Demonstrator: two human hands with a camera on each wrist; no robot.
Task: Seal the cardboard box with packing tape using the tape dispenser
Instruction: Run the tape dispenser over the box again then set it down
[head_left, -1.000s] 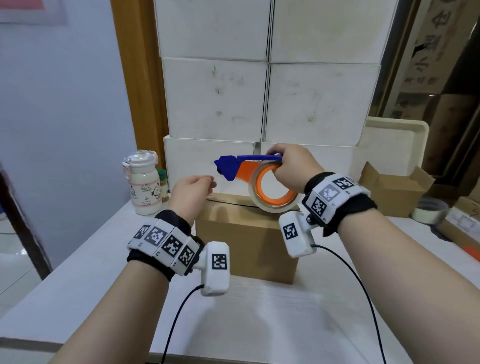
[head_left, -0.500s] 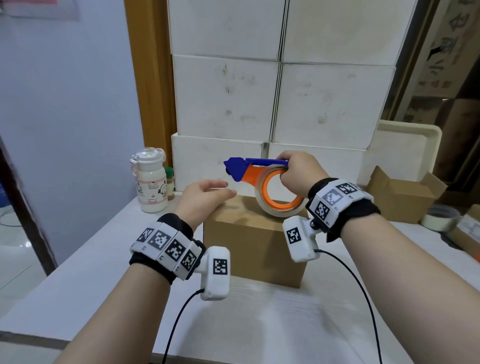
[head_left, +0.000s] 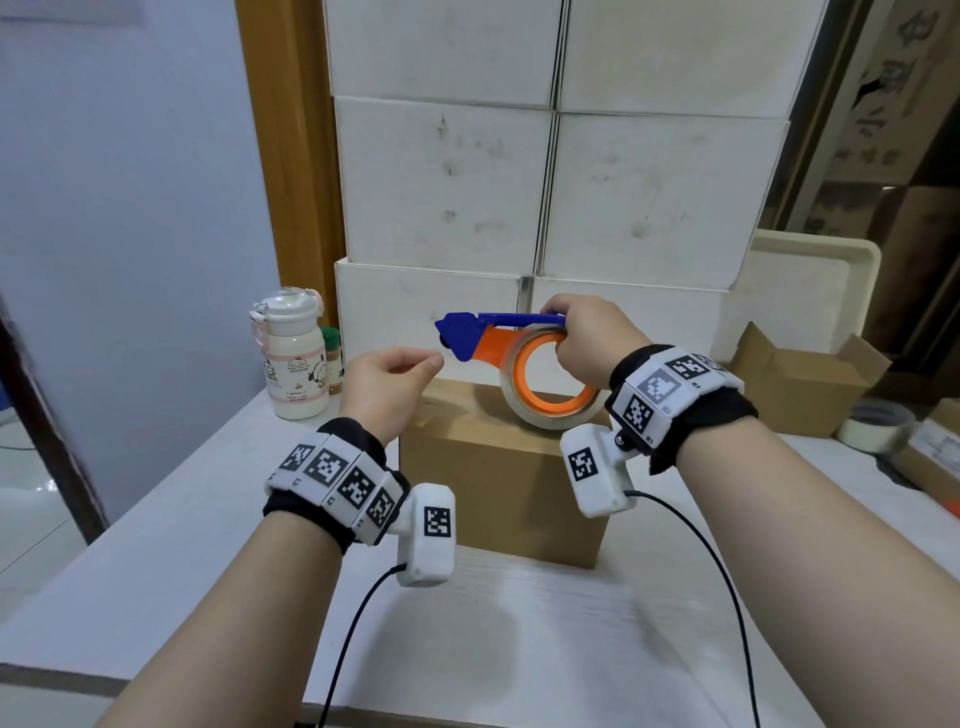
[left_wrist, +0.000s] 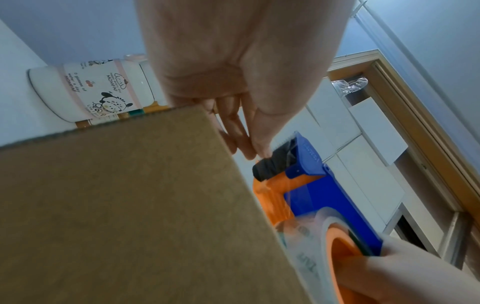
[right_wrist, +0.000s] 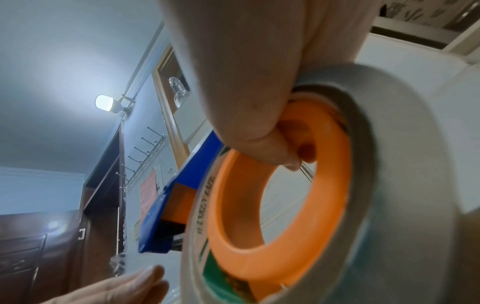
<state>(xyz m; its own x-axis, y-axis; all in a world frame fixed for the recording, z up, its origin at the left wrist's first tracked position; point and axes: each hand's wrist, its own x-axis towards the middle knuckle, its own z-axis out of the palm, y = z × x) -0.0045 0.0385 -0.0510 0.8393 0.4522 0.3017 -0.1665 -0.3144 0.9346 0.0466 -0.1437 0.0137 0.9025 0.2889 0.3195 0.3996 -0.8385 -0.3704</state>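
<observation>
A closed brown cardboard box (head_left: 498, 478) (left_wrist: 130, 205) stands on the white table (head_left: 197, 545). My right hand (head_left: 576, 338) (right_wrist: 259, 123) grips a blue and orange tape dispenser (head_left: 467, 332) (left_wrist: 324, 195) (right_wrist: 166, 216), fingers curled through the orange core of its clear tape roll (head_left: 540, 415) (right_wrist: 389, 144). The dispenser hangs just above the box top, its head pointing left. My left hand (head_left: 434, 359) (left_wrist: 255, 153) is at that head, thumb and fingertips pinched together at the black roller where the clear tape end comes out.
A white bottle (head_left: 293, 364) and a small jar (head_left: 332, 358) stand left of the box. Stacked white boxes (head_left: 545, 182) form a wall behind. To the right are a white tray (head_left: 810, 291), an open carton (head_left: 800, 384) and a spare tape roll (head_left: 878, 423).
My left hand has risen from the box's left top edge to the dispenser's head and closed its fingertips there. The right hand keeps the dispenser above the box.
</observation>
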